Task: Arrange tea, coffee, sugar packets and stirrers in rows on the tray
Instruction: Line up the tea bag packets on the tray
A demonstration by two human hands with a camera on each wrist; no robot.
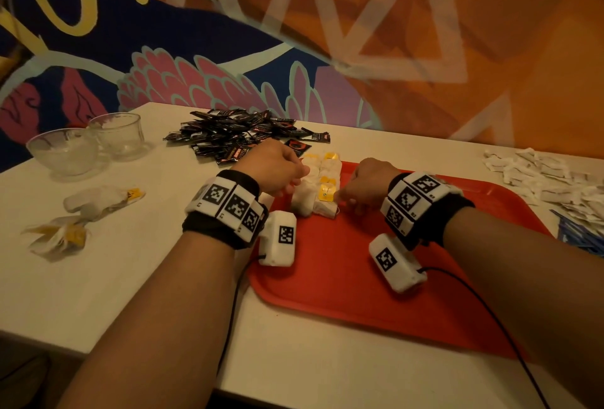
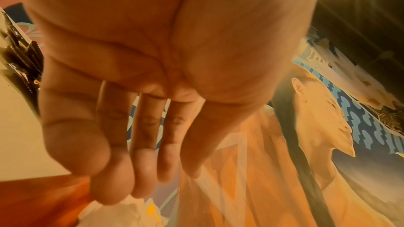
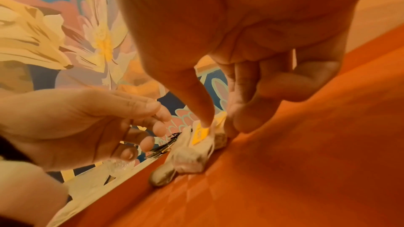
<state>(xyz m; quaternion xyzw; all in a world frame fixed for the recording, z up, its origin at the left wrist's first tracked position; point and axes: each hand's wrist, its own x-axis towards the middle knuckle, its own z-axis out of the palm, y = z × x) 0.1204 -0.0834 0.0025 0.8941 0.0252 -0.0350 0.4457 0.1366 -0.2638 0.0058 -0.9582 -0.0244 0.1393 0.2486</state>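
The red tray (image 1: 376, 278) lies in front of me. Two short rows of white tea bags (image 1: 318, 179) with yellow tags sit at its far left end. My right hand (image 1: 340, 197) pinches the nearest tea bag (image 3: 196, 148) between thumb and forefinger, the thumb on its yellow tag (image 3: 200, 134). Just left of the rows my left hand (image 1: 294, 179) hovers with relaxed fingers (image 2: 142, 179) and holds nothing. Black coffee sachets (image 1: 242, 137) are heaped behind the tray. White sugar packets (image 1: 549, 176) and blue sticks (image 1: 578, 235) lie at the right.
Two glass bowls (image 1: 65, 150) (image 1: 117, 134) stand at the table's far left. Loose tea bags (image 1: 98, 202) lie on the table left of my left arm. A painted wall rises right behind the table. Most of the tray's surface is bare red.
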